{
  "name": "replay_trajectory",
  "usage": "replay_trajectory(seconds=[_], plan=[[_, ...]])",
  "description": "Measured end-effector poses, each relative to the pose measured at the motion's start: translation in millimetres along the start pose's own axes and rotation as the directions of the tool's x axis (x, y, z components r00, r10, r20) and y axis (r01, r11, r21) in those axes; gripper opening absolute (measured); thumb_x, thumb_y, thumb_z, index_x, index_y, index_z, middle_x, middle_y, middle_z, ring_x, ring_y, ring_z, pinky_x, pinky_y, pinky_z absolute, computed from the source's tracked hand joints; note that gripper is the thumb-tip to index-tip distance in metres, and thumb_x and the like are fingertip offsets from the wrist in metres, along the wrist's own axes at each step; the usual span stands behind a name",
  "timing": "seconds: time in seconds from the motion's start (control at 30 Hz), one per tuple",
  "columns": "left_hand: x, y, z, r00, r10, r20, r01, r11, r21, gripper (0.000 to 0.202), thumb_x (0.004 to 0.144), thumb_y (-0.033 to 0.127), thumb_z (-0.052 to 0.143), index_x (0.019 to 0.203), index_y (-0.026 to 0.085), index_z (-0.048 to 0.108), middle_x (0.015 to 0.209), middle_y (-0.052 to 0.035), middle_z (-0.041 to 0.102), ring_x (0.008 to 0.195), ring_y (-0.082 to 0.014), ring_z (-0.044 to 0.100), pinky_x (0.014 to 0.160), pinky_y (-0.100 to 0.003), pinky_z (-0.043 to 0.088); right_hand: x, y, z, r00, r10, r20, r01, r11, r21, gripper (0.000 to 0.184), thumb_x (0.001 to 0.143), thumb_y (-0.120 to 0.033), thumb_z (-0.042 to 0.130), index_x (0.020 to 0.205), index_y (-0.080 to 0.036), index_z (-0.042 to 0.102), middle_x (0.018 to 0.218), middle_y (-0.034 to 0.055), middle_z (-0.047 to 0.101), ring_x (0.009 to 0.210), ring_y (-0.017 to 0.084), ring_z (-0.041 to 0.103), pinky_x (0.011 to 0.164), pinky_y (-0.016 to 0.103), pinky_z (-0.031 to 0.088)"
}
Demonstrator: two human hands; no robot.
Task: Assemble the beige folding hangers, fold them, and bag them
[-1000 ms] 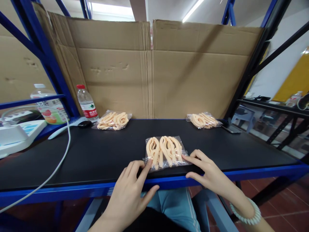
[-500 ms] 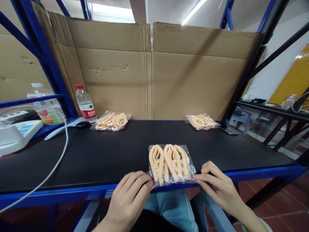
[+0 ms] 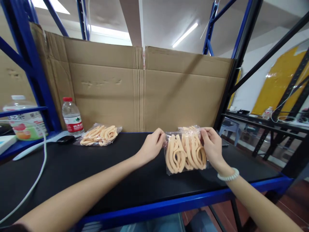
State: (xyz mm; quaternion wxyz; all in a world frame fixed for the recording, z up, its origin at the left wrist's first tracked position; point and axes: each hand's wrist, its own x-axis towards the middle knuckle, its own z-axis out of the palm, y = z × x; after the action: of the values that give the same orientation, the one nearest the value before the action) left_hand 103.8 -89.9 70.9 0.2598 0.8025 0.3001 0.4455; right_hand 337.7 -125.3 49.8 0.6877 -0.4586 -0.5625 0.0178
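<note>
A clear plastic bag of peach-coloured hair clips [image 3: 185, 151] is held up off the black shelf top [image 3: 101, 170] by both of my hands. My left hand [image 3: 151, 146] grips the bag's upper left edge, fingers closed. My right hand [image 3: 211, 145] grips the upper right edge, fingers curled; a pale bead bracelet [image 3: 228, 176] sits on that wrist. The bag hangs upright, its lower edge just above the shelf. A second bag of the same clips [image 3: 99, 135] lies flat at the back left. The bag that lay at the back right is hidden behind the held one.
A brown cardboard sheet [image 3: 145, 93] walls off the back. A water bottle [image 3: 71, 118], a black mouse-like object [image 3: 65, 139] and a white cable [image 3: 36, 180] are at the left. Blue and black rack posts [image 3: 238, 54] stand at both sides. Another shelf [image 3: 265, 120] is at the right.
Both hands pinched the bag at the front edge, lifted it off the shelf and carried it forward and to the right; it now hangs upright. The view tilted upward.
</note>
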Motion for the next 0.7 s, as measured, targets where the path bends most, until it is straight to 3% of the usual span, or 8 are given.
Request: replay_trajectory(seconds=[0.07,0.1,0.2,0.3,0.4,0.53,0.7], plan=[[36,-15,19.6,0.979,-0.205,-0.016,0.199,0.963,-0.181,0.018,0.091,0.021,0.043,0.075,0.017,0.048,0.064,0.0012,0.057,0.056,-0.0107,0.058,0.056,-0.022,0.048,31,17,-2,1.000,-0.010,0.020,0.012,0.994,-0.105,0.022,0.088,-0.036,0.049,0.078,-0.017,0.053,0.057,-0.0022,0.050,0.050,0.013,0.047,0.050,0.024,0.036],[54,-20,30.0,0.947,-0.320,-0.013,0.306,0.916,-0.261,0.017,0.090,0.019,0.045,0.074,0.016,0.049,0.063,0.0014,0.056,0.053,-0.0101,0.057,0.055,-0.022,0.048,48,27,-3,0.999,-0.034,0.017,0.037,0.982,-0.186,0.021,0.087,-0.035,0.050,0.077,-0.017,0.054,0.055,-0.0020,0.050,0.050,0.013,0.047,0.051,0.025,0.036],[111,-28,61.5,0.913,-0.408,-0.010,0.385,0.869,-0.311,0.018,0.091,0.017,0.045,0.075,0.013,0.052,0.058,0.0013,0.055,0.049,-0.0081,0.055,0.054,-0.020,0.048,102,53,-11,0.999,-0.028,-0.032,0.012,0.904,-0.428,0.017,0.083,-0.026,0.051,0.077,-0.014,0.060,0.066,0.0052,0.061,0.061,0.017,0.056,0.063,0.028,0.041],[165,-30,91.2,0.873,-0.488,0.014,0.460,0.813,-0.358,0.024,0.093,0.022,0.046,0.077,0.009,0.057,0.060,-0.0013,0.057,0.051,-0.0080,0.055,0.056,-0.021,0.049,152,78,-16,0.986,0.155,-0.059,-0.158,0.767,-0.622,0.018,0.084,-0.023,0.053,0.088,-0.012,0.066,0.089,0.0130,0.068,0.084,0.022,0.061,0.073,0.029,0.043],[207,-37,116.0,0.816,-0.577,0.036,0.540,0.738,-0.404,0.023,0.092,0.031,0.053,0.095,0.010,0.059,0.082,-0.0034,0.062,0.067,-0.0114,0.060,0.061,-0.027,0.053,188,100,-15,0.945,0.310,-0.105,-0.292,0.652,-0.700,0.020,0.085,-0.024,0.054,0.094,-0.012,0.069,0.099,0.0161,0.067,0.094,0.025,0.062,0.077,0.031,0.045],[233,-57,138.2,0.730,-0.680,0.066,0.628,0.629,-0.458,0.028,0.091,0.032,0.055,0.110,0.012,0.056,0.104,-0.0079,0.060,0.086,-0.0170,0.061,0.073,-0.034,0.054,207,128,-7,0.901,0.415,-0.124,-0.364,0.572,-0.735,0.018,0.080,-0.020,0.062,0.087,-0.007,0.071,0.094,0.0213,0.068,0.090,0.030,0.065,0.074,0.033,0.049],[220,-84,150.5,0.642,-0.753,0.145,0.688,0.482,-0.543,0.030,0.090,0.031,0.055,0.113,0.013,0.055,0.108,-0.0085,0.059,0.090,-0.0184,0.060,0.075,-0.036,0.054,188,153,10,0.877,0.460,-0.138,-0.378,0.484,-0.789,0.020,0.076,-0.018,0.067,0.091,-0.005,0.070,0.098,0.0256,0.066,0.093,0.033,0.065,0.077,0.037,0.051]])
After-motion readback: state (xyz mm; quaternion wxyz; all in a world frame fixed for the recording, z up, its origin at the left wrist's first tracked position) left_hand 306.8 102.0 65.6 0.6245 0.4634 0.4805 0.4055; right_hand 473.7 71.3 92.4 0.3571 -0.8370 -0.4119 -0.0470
